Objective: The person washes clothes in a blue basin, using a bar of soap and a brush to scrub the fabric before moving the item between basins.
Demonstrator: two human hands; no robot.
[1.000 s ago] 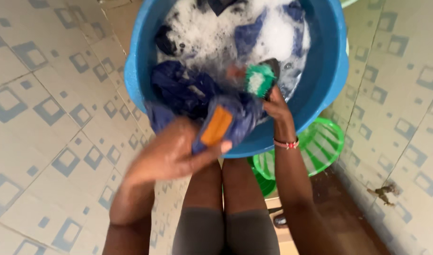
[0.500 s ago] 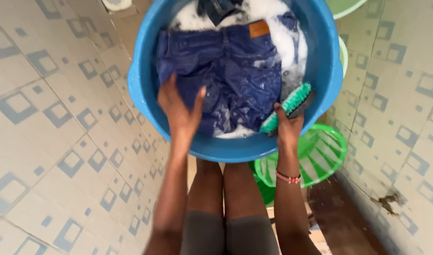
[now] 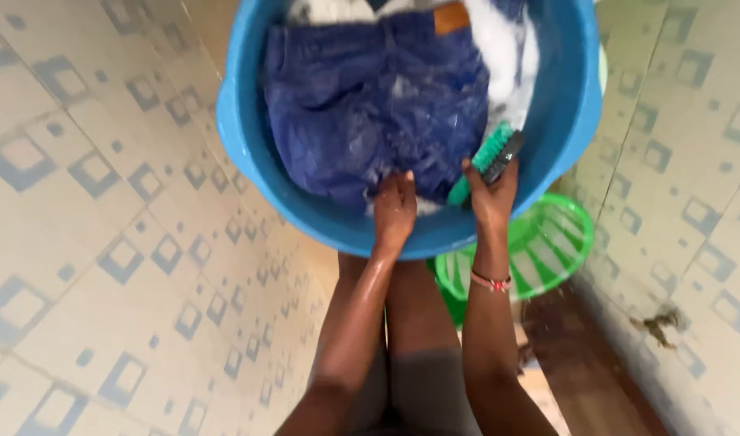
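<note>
Left hand (image 3: 394, 211) on jeans (image 3: 370, 105), right hand (image 3: 491, 198) gripping brush (image 3: 489, 157)

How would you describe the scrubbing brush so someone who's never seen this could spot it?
Find the big blue basin of soapy water. At its near right inner wall, the right hand holds the brush beside the blue jeans. It is the only thing with teal-green bristles and a dark back.

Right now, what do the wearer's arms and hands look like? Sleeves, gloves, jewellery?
Both arms are bare, no sleeves in view. No gloves on the left hand or the right hand. Both look wet and glossy. The right wrist carries a thin beaded bracelet, red with pale beads. No rings or watch can be made out.
</note>
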